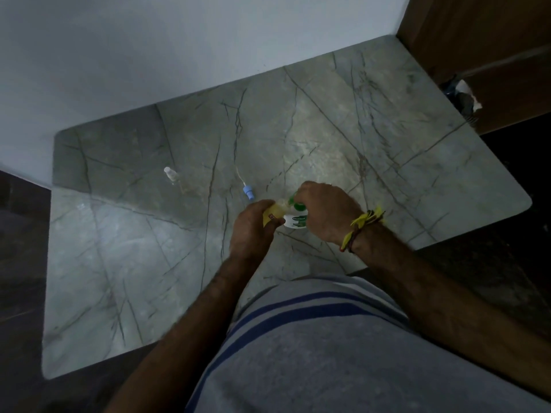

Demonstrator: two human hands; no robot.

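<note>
I look down from the head camera at a grey stone table (387, 144) with dark lines in it. Both hands are over the near part of the table, close to my body.

My left hand (253, 231) is wrapped around a yellow bottle (272, 211). The fingers curl round it and the thumb lies across its front. The bottle leans toward the right.

My right hand (325, 213) holds a white and green bottle (295, 220). The fingers curl over the top of it, so most of the top is hidden. I can see green at the top and a white label with green on it lower down. The two bottles are right beside each other, between my hands. I cannot tell if they touch. I cannot tell if the white and green bottle stands on the table.

A blue pump top (248, 193) with a thin white tube lies on the table just behind my left hand. A small clear bottle (171, 174) with a white cap is farther to the left, well apart from my hands.

A yellow string band (362, 226) is tied on my right wrist. My grey shirt (328, 353) has blue stripes. A white wall (179, 55) is behind the table.
</note>
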